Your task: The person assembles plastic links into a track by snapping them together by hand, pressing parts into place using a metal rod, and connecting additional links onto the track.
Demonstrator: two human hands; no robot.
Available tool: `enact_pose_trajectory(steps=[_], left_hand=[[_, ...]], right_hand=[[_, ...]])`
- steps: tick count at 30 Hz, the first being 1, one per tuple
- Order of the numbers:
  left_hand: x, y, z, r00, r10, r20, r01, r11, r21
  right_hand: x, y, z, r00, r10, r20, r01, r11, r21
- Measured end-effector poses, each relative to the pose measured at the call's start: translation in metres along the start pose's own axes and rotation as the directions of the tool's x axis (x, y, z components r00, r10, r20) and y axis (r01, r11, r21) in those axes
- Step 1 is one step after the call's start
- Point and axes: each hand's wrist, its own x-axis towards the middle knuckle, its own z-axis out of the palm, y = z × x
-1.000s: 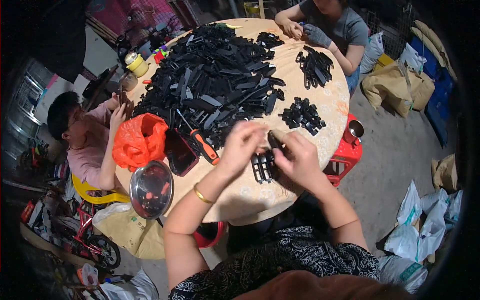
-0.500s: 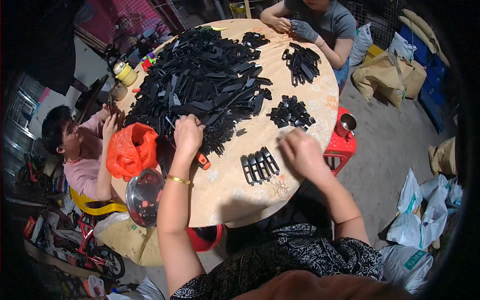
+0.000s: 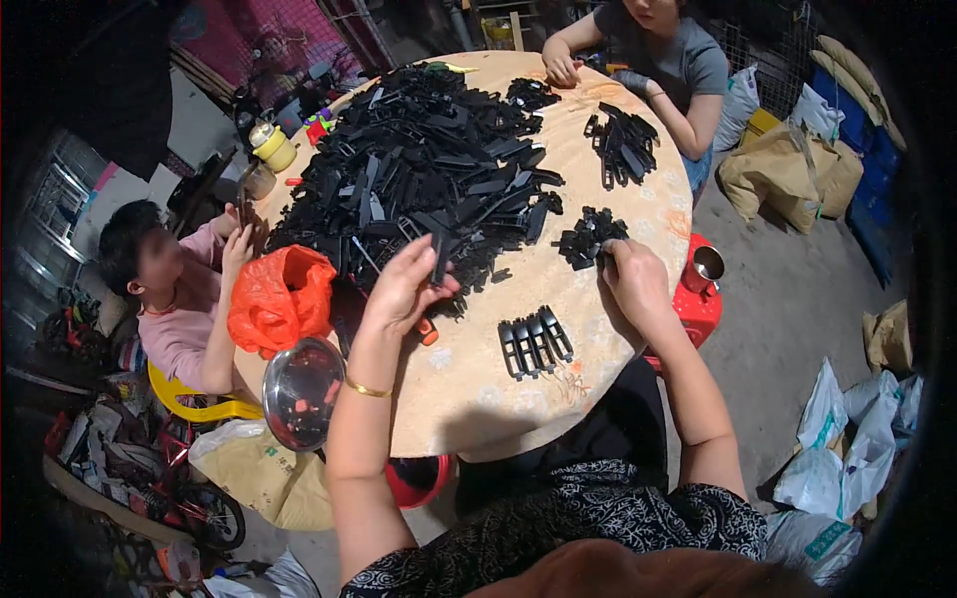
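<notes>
A round table point(image 3: 478, 384) in peach cloth, loaded with black parts point(image 3: 369, 194)!
Here's the great heap point(image 3: 424, 130), filling upper centre; small pile point(image 3: 533, 95) off its top right, larger pile point(image 3: 626, 149) at upper right, loose cluster point(image 3: 586, 239) right of centre, and look, a neat row point(image 3: 543, 339) just below centre, with a red plastic bag point(image 3: 281, 304) and a metal bowl point(image 3: 297, 367) at the left edge.

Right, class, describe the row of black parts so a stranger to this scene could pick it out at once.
Start with the round table. On its near side, below and left of the small pile by the right hand, lies the row of black parts. Unlike that loose pile and the big tangled heap, its pieces sit neatly side by side.
</notes>
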Motion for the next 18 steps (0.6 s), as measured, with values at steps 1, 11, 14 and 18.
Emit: enact_pose_trajectory(steps=[1,11,14,18], left_hand=[[-0.001,-0.004,0.0,0.997,-0.037,0.071,0.048,0.985,-0.163],[-0.007,-0.018,0.027,0.961,0.044,0.273,0.029,0.966,-0.257],[-0.004,-0.022,0.018,0.971,-0.018,0.237,0.072,0.973,-0.221],[-0.009,-0.016,0.029,0.972,-0.051,0.231,0.108,0.964,-0.244]], right_hand=[[0.001,-0.003,-0.002,1.0,-0.003,-0.002,0.003,1.0,0.003],[0.015,-0.038,0.01,0.984,-0.176,-0.04,0.18,0.97,0.162],[0.013,-0.031,0.021,0.973,-0.23,0.033,0.229,0.973,0.031],[0.009,-0.03,0.026,0.947,-0.285,0.147,0.299,0.95,-0.089]])
